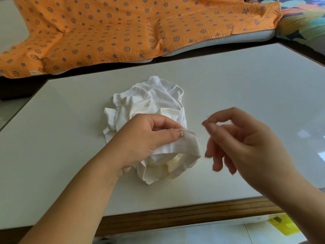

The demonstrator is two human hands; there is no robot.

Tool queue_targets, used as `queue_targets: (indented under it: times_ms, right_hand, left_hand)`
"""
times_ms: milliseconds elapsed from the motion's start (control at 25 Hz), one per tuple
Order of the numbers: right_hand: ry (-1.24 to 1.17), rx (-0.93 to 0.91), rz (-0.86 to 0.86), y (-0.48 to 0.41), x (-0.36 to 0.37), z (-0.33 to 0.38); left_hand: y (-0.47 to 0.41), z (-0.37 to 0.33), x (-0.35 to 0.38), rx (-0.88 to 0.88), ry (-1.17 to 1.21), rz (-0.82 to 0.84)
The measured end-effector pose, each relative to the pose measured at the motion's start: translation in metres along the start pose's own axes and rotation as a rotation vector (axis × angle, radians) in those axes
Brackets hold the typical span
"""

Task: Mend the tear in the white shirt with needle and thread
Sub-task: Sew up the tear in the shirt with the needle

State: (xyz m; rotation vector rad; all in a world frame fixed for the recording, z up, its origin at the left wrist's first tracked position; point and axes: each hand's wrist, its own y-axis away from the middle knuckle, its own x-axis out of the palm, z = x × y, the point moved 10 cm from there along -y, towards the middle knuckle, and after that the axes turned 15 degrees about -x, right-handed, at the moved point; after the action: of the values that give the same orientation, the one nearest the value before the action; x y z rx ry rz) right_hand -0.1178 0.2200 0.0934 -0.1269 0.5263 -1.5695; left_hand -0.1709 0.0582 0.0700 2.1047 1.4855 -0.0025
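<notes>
Head view: at the middle of the table (61,129) the left hand (140,140) pinches a fold of the white shirt (158,101) while the right hand (233,138) pinches the thread (202,139), best drawn taut gently, without puckering.

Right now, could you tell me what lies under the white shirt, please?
Only the pale table shows around the white shirt; anything beneath the heap is hidden.
</notes>
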Motion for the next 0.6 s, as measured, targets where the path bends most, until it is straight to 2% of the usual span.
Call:
queue_targets:
  times_ms: [80,160,320,600]
  right_hand:
    - [-0.011,0.109,0.129,0.005,0.016,-0.01]
    - [-0.018,0.174,0.181,0.007,0.023,-0.018]
    - [-0.016,0.224,0.174,0.006,0.023,-0.025]
    - [-0.035,0.2,0.171,0.006,0.022,-0.023]
  left_hand:
    - [-0.001,0.0,0.001,0.008,0.015,0.007]
    - [-0.001,0.0,0.002,0.013,0.041,0.018]
    - [-0.001,-0.001,0.005,0.024,0.037,0.037]
    - [-0.001,-0.001,0.005,0.021,0.062,0.043]
